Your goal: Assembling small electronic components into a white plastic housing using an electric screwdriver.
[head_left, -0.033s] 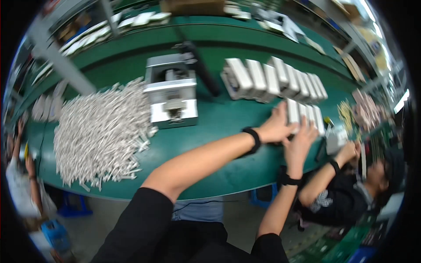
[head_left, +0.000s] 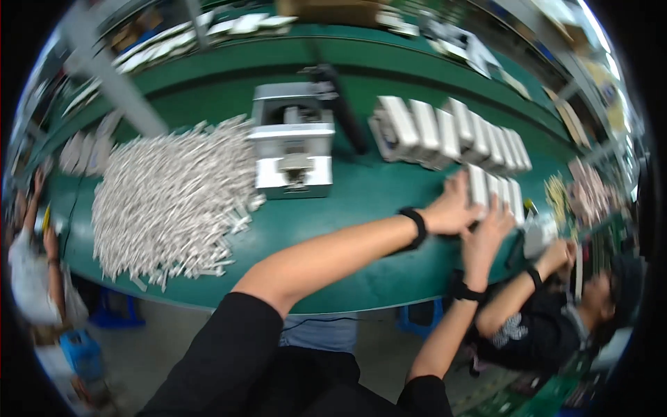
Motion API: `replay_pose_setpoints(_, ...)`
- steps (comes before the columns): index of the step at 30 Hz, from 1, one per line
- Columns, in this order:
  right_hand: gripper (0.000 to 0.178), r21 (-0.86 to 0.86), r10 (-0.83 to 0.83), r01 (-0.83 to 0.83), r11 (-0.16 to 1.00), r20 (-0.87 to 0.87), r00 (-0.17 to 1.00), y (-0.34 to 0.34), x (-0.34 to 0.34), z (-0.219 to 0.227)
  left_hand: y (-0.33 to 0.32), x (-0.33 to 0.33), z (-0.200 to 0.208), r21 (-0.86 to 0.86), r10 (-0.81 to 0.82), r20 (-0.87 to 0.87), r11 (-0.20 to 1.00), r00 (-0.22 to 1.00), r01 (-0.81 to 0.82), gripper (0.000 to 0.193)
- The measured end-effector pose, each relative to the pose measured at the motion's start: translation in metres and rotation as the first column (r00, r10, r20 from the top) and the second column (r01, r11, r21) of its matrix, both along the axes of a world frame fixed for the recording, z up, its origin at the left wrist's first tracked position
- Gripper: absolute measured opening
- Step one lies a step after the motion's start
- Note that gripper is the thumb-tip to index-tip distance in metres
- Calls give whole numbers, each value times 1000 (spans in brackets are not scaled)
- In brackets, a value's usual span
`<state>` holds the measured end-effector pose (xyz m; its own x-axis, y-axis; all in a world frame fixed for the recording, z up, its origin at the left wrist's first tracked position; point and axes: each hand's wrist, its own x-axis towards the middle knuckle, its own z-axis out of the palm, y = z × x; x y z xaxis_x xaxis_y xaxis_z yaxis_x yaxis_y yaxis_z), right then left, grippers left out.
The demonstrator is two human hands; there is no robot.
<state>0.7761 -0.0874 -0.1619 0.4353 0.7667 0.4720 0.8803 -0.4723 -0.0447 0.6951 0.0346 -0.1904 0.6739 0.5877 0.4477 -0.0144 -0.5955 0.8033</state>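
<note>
Several wht cases [head_left: 478,185] (nr row); L hand [head_left: 450,207], R hand [head_left: 486,238] touching

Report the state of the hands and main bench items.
Left hand, at front white cases, grip unclear
Right hand, at same cases, grip unclear
Front white cases, side by side
Rear white cases, standing close together
Small white parts, loosely heaped
Grey machine, standing, power unclear

A green workbench [head_left: 361,274] carries a broad heap of small white pieces [head_left: 170,198] at left, a silver-grey machine [head_left: 293,131] near centre and, toward the right, white casings [head_left: 479,135] in rows and yellow strands [head_left: 556,197].
</note>
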Motion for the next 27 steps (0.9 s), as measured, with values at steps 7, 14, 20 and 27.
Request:
replay_pose_setpoints(7,89,19,21,-24,1000,155,988,-24,47,-22,-35,-211,122,-381,-333,131,853,934,357,35)
replay_pose_setpoints(14,73,380,505,-353,855,-766,398,-41,-143,37,-20,-513,127,-528,394,-305,688,867,-498,19)
replay_pose_setpoints(20,56,40,501,-923,384,-848,171,-4,-243,73,153,-748,104,-179,844,-334,380,420,-907,46)
replay_pose_setpoints(27,50,39,382,-885,464,-910,161,60,-313,55,291,-878,54,656,777,-608,379,-160,-653,33)
